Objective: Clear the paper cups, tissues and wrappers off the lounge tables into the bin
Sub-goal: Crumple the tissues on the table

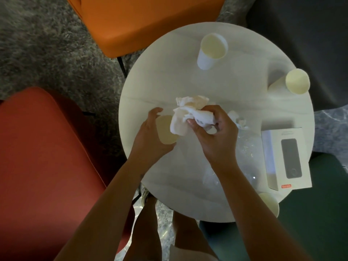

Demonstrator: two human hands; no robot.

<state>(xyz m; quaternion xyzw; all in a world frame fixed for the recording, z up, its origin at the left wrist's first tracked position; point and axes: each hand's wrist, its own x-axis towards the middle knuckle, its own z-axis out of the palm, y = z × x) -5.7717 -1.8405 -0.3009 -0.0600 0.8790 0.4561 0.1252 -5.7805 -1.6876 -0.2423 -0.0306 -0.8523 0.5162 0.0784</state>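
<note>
Right hand (212,140) clutching tissues (190,117), box (286,159) lettering illegible

- A white box (286,159), picturing a dark phone, is lying flat near the right edge of the bench (169,72).
- An orange chair (143,21), a red chair (47,157) and a green seat (310,223) are standing around it.
- A shaggy grey carpet (37,53) is covering the floor at the far left.

Dim, soft, slightly blurred wide-angle view
</note>
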